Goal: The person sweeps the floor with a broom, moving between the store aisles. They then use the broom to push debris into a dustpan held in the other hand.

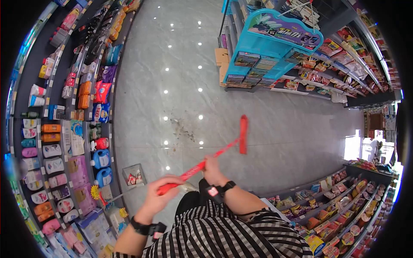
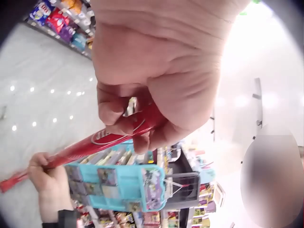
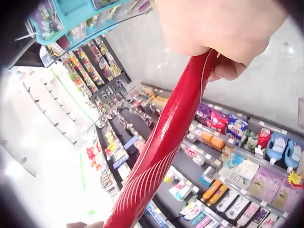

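Observation:
A red broom [image 1: 243, 137] reaches slantwise across the head view, its narrow head over the grey floor. My left hand [image 1: 162, 189] grips the top end of its handle, fingers curled round it in the left wrist view. Lower down the handle my right hand [image 1: 212, 171] holds on with its fingers wrapped round. In the right wrist view the red handle [image 3: 161, 137] runs from the right hand to the left fingertips at the bottom edge. Dark scattered debris [image 1: 184, 130] lies on the floor left of the broom head.
Shelves of bottles and packets [image 1: 51, 163] line the left side. A turquoise display stand [image 1: 258, 51] stands at the upper right, with snack shelves [image 1: 335, 202] at the lower right. A small clear bin [image 1: 134, 175] with red packets sits by the left shelf.

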The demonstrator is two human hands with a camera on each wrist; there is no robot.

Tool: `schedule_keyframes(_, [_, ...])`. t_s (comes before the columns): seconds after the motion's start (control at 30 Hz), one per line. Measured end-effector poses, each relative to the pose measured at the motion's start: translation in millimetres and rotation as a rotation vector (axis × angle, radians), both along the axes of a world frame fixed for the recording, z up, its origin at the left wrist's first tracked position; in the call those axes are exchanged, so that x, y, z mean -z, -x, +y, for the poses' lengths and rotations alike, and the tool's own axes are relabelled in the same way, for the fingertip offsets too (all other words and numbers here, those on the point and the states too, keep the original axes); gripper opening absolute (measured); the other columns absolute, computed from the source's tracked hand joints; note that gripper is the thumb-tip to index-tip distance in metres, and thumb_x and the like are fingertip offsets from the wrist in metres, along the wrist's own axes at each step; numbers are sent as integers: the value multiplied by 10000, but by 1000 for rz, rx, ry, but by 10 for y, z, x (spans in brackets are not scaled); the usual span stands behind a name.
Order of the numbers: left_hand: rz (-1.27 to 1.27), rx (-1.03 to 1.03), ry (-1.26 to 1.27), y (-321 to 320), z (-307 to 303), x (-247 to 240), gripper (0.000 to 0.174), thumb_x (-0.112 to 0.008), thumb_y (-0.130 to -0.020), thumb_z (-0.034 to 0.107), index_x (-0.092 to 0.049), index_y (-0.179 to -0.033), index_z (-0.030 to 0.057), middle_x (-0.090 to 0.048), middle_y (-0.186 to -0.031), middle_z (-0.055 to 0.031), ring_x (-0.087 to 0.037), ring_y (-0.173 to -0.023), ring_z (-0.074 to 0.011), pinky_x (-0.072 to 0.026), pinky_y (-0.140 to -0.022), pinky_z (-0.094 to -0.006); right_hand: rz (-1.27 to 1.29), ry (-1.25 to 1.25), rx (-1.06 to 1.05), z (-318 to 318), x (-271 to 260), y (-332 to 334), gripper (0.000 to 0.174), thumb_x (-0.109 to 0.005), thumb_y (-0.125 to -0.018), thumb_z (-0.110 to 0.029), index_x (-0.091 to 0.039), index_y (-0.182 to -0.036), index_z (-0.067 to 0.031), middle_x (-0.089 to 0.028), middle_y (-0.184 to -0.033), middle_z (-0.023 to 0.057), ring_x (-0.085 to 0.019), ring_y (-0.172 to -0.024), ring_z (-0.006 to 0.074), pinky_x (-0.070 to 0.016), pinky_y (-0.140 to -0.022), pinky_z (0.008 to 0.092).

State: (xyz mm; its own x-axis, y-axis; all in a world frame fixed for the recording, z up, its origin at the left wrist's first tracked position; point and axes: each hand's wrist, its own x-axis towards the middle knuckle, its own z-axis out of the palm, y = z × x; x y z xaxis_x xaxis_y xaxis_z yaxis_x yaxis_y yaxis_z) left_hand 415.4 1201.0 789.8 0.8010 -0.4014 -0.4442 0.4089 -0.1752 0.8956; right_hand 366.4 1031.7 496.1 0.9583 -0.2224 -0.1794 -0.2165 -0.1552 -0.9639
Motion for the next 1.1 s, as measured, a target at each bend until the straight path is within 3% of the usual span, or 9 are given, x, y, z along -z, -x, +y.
schedule_keyframes(0.13, [150, 24, 167, 178, -568, 770, 147, -591, -762, -15, -590, -909, -5, -586, -951, -69, -542, -893, -145, -407, -806, -249, 177, 455, -204, -832, -106, 298, 167, -623, -637, -53, -456, -643, -46, -467, -556, 134, -493, -515, 317, -404, -476, 410])
schedule_keyframes(0.2, [-9, 183, 185, 243, -766, 1032, 99, -560, -798, -6, -574, -895, -15, -573, -980, -53, -522, -883, -119, -428, -762, -238, 788, -836, 651, -997, 163, 315, 156, -564, -709, -70, -426, -637, -75, -404, -542, 63, -468, -485, 248, -407, -446, 396])
schedule_keyframes(0.23, [-9, 181, 185, 227, -776, 1041, 99, -560, -798, -6, -574, -895, -15, -573, -980, -53, -522, -883, -119, -428, -762, -238, 830, -798, 641, -995, 99, 270, 154, -495, -754, -73, -399, -637, -102, -352, -561, 18, -434, -480, 183, -405, -424, 379])
schedule_keyframes(0.33, [40, 90, 47, 87, -684, 778, 37, -557, -797, -8, -551, -833, -15, -570, -877, -54, -525, -831, -131, -411, -771, -247, 833, -835, 553, -738, 23, 76, 131, -479, -757, -70, -399, -661, -110, -371, -583, 27, -421, -532, 161, -391, -492, 337])
schedule_keyframes(0.47, [-230, 120, -82, -78, -362, 166, 44, -556, -745, -48, -529, -742, -14, -550, -803, -74, -524, -771, -150, -417, -708, -264, 770, -974, 412, -27, -341, -352, 140, -502, -746, -95, -417, -637, -120, -380, -576, 24, -424, -531, 155, -358, -474, 306])
schedule_keyframes(0.7, [-342, 156, -204, -107, 87, -663, 76, -592, -697, -28, -519, -682, -14, -547, -734, -74, -533, -683, -179, -419, -635, -267, 680, -1092, 360, 599, -1373, -725, 124, -509, -728, -80, -458, -619, -105, -429, -561, 20, -418, -476, 150, -330, -431, 306])
schedule_keyframes(0.87, [-257, 203, -63, 67, 297, -343, 72, -599, -709, -27, -529, -712, -12, -560, -772, -80, -539, -719, -172, -420, -663, -262, 703, -886, 422, 405, -1301, -275, 143, -505, -741, -77, -452, -610, -96, -369, -566, 23, -404, -506, 130, -380, -469, 324])
schedule_keyframes(1.0, [-132, 213, 145, 218, 102, 379, 78, -601, -746, -6, -527, -771, -10, -554, -810, -78, -531, -750, -169, -418, -696, -262, 788, -1001, 500, 4, -372, 276, 100, -474, -776, -74, -441, -681, -76, -399, -621, 46, -453, -582, 168, -444, -597, 355])
schedule_keyframes(1.1, [-142, 234, 122, 189, 120, 463, 70, -587, -753, -8, -518, -747, -17, -547, -813, -71, -512, -761, -145, -411, -699, -253, 912, -1109, 477, 67, -225, 250, 84, -467, -766, -63, -410, -711, -90, -371, -606, 40, -410, -523, 173, -428, -515, 369])
